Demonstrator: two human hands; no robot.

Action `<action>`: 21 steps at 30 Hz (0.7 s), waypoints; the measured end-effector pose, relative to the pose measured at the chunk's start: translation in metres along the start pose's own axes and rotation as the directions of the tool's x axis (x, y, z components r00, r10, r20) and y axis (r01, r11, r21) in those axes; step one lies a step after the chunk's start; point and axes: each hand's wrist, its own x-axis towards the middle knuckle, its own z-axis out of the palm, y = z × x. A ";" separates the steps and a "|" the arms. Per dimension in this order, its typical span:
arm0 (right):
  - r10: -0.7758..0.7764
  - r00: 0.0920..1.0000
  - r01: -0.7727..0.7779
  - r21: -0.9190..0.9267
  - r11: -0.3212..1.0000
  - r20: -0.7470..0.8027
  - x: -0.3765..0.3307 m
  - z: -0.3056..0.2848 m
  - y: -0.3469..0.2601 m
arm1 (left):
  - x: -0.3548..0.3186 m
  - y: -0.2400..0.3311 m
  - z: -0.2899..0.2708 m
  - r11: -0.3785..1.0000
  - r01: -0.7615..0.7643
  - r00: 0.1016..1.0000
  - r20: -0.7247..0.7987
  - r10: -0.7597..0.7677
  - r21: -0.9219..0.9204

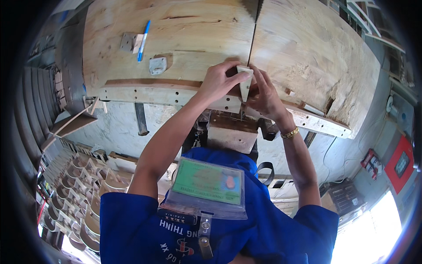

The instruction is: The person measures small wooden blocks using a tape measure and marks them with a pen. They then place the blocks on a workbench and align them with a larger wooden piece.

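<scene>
Wooden piece (245, 81): small, pale and wedge-shaped, held upright at the near edge of the worktop, beside the saw slot.
Left hand (218, 81): fingers closed over the piece's top and left side.
Right hand (262, 94): closed on the piece's right side, apparently pinching it; fingertips partly hidden.
Worktop (184, 31): plywood, with a dark blade slot (251, 44) running away from the hands.
Blue pen (143, 40): lying well left, beside a small metal plate (127, 42).
Stacked curved wood parts (81, 193): lower left, on the floor.

Plywood workbench (184, 35) over grey concrete floor (114, 127) — bright daylight (lower right) (373, 233).
</scene>
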 end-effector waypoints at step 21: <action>0.282 0.959 -0.284 0.080 0.956 0.034 0.002 -0.001 -0.019 | 0.002 -0.015 0.007 0.961 -0.258 0.959 -0.095 0.267 0.102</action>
